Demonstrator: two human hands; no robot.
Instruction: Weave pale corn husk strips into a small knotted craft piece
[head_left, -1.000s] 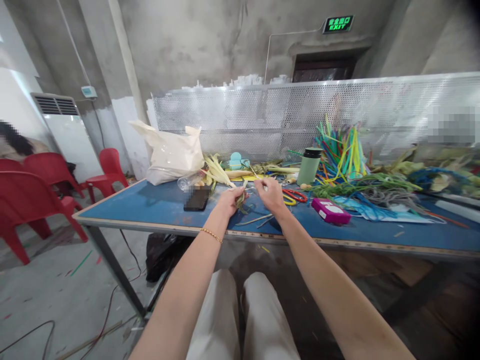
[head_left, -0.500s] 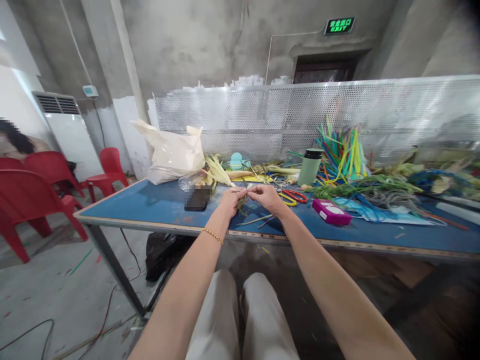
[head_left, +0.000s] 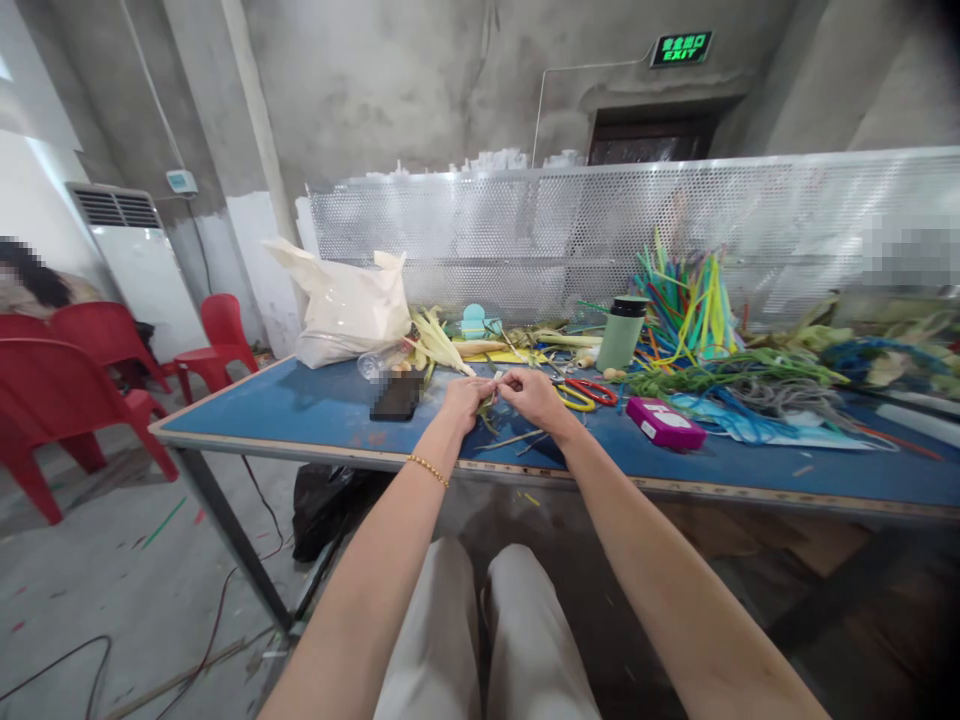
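Note:
Near the front edge of the blue table, my left hand (head_left: 463,402) and my right hand (head_left: 531,394) meet fingertip to fingertip. Both are closed in a pinch on a small greenish husk-like strip (head_left: 487,408), whose loose end hangs below the left fingers. A tiny pale bit shows where the fingertips come together; most of the piece is hidden. Just behind my left hand lies a bundle of pale corn husks (head_left: 436,342). To the right of my right hand are scissors with red handles (head_left: 592,391) and a pair with yellow handles (head_left: 574,398). Thin stalks lie under my hands.
On the left stand a white plastic bag (head_left: 352,310) and a dark phone (head_left: 396,397). A green bottle (head_left: 622,335), a purple box (head_left: 665,424), colourful pipe cleaners (head_left: 697,310) and tangled green cords (head_left: 720,372) fill the right. A perforated metal panel (head_left: 480,230) rises behind the table.
My hands stay pinched together in almost the same spot, with only slight finger movement. The view has shifted very slightly; nothing on the table has visibly moved.

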